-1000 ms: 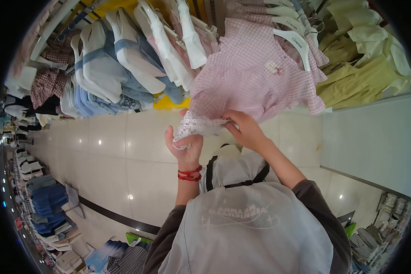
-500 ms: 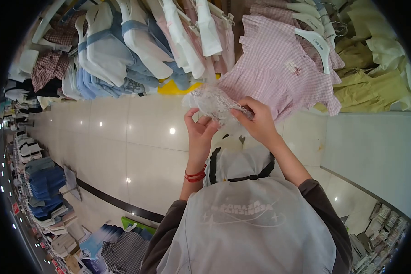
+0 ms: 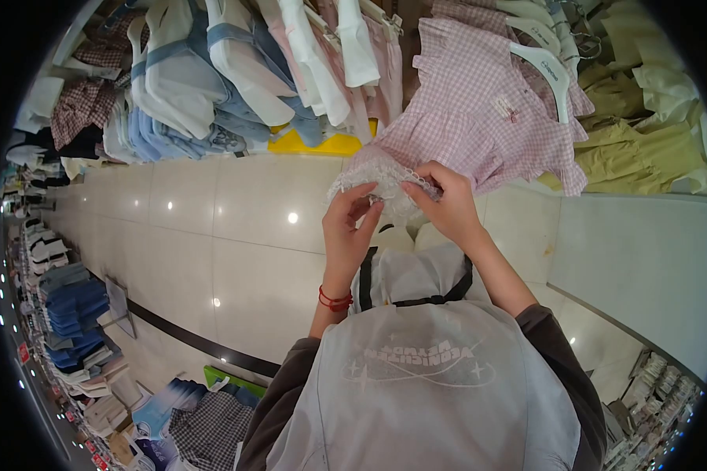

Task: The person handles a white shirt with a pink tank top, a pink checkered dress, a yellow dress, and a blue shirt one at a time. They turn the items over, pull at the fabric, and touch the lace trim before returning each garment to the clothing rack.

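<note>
A pink gingham dress (image 3: 471,102) hangs from a white hanger (image 3: 554,74) on the rack at the upper right. Its hem ends in white lace trim (image 3: 385,179), gathered up between my hands. My right hand (image 3: 448,206) pinches the lace with thumb and forefinger. On the other side of the gathered trim, my left hand (image 3: 349,228) has its fingers curled onto the lace edge, thumb close beneath. The part between the left fingertips is small and partly hidden. A red cord bracelet circles my left wrist.
Blue and white garments (image 3: 220,78) hang on the rack at the upper left, beside pink and white ones. Yellow-green clothes (image 3: 636,157) hang at the right. A white panel (image 3: 636,259) stands below them. Folded jeans (image 3: 75,314) and a checked garment (image 3: 212,428) lie at lower left.
My left hand has moved up onto the lace, its fingers now closed on the edge. The lace has been drawn together between both hands; my right hand keeps its pinch.
</note>
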Tool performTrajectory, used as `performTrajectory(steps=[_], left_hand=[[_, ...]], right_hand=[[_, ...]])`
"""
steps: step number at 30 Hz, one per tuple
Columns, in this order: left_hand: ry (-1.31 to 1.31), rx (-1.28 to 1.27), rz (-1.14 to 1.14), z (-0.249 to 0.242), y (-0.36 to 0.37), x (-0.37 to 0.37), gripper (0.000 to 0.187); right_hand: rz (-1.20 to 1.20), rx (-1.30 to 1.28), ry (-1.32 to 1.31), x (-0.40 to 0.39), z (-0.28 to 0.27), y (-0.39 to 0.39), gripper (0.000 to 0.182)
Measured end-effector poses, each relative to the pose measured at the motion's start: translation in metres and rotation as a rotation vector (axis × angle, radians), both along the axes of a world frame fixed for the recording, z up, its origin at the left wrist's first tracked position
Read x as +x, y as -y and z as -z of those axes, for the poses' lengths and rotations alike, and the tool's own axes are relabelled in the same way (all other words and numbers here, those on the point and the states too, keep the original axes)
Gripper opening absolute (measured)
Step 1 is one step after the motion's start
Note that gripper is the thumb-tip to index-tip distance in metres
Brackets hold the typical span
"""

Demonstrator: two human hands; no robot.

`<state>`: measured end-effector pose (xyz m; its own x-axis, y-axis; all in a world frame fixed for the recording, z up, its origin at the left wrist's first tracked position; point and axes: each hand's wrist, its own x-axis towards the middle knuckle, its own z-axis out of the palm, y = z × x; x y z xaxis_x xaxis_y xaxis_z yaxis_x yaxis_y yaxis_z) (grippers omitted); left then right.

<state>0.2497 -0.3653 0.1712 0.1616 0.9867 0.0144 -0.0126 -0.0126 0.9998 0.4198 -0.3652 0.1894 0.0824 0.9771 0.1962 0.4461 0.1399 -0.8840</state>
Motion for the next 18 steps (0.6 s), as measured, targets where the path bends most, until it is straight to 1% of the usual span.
performTrajectory(steps=[6,10,13,16,18], left_hand=[[0.058,-0.015,0.001,0.0,-0.001,0.001,0.025],[0.046,-0.031,0.009,-0.005,0.0,0.002,0.022],[0.093,-0.042,0.002,-0.01,0.001,0.003,0.022],[0.15,-0.085,0.008,-0.015,0.001,0.003,0.023],[0.171,-0.113,0.01,-0.02,0.001,0.003,0.023]], right_hand=[[-0.007,-0.009,-0.061,0.001,0.0,0.001,0.017],[0.013,-0.025,-0.101,0.004,0.004,0.003,0.017],[-0.019,-0.05,-0.139,0.005,0.002,0.004,0.011],[-0.002,-0.025,-0.224,0.005,0.01,0.003,0.016],[-0.012,-0.044,-0.253,0.006,0.006,0.004,0.015]])
